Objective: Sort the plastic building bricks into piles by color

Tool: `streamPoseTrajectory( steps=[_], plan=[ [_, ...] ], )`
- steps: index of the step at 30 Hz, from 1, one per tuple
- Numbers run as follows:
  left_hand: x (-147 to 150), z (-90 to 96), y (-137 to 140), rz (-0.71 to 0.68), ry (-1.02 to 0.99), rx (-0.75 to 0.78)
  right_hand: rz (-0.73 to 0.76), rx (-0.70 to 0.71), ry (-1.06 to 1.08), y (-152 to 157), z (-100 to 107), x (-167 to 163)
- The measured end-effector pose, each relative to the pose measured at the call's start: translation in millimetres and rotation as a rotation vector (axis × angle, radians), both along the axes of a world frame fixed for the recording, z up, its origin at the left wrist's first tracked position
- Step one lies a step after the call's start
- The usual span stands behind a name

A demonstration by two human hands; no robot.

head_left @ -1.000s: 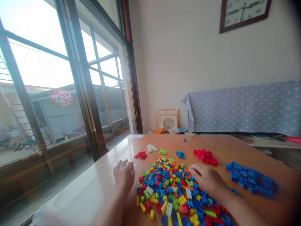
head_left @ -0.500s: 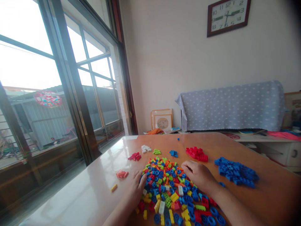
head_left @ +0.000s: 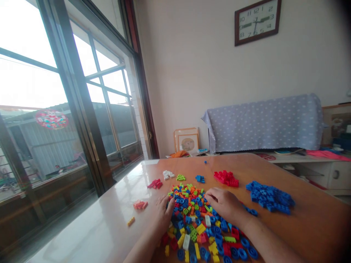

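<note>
A mixed heap of small toy building bricks [head_left: 193,230] lies on the table between my two hands, with blue wheel-like rings among the bricks. My left hand [head_left: 163,212] rests along the heap's left edge, thumb apart from the fingers and nothing seen in it. At the right edge, my right hand [head_left: 223,204] has its fingers curled down to the bricks; its fingertips are partly hidden, so any piece in them does not show. Beyond that hand lie a pile of blue bricks [head_left: 270,197] and a pile of red bricks [head_left: 226,178].
Small groups sit around the heap: white bricks [head_left: 168,175], lime bricks [head_left: 181,177], pinkish-red bricks [head_left: 155,183], coral bricks [head_left: 140,205], blue pieces [head_left: 200,178] and one yellow brick [head_left: 131,221]. A glass window stands left; a cloth-covered object [head_left: 263,124] is behind the table.
My right hand has moved left over the heap's edge, uncovering more blue pieces to its right. My left hand has shifted slightly right against the heap. The whole view has shifted a little.
</note>
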State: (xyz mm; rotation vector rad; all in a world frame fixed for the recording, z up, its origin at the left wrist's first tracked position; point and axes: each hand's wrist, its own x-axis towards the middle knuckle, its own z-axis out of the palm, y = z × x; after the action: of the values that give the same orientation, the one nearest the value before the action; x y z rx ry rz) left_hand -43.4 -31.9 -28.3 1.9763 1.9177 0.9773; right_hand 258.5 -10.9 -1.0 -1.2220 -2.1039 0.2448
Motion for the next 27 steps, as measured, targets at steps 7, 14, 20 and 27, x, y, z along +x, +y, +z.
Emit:
streamPoseTrajectory(
  steps=[7,14,20,27],
  plan=[
    [-11,8.7,-9,0.017,-0.184,0.018,0.071,0.015,-0.059,-19,16,-19],
    [-21,11.1,-48,-0.049,0.007,-0.094,0.082,0.004,-0.201,-66,22,-34],
    [-23,4.0,-93,-0.254,0.292,-0.188,0.098,-0.149,-0.267,-109,-22,-45],
    [2,7.2,-92,-0.256,0.295,-0.201,0.035,-0.186,-0.277,-112,-34,-51]
  ],
)
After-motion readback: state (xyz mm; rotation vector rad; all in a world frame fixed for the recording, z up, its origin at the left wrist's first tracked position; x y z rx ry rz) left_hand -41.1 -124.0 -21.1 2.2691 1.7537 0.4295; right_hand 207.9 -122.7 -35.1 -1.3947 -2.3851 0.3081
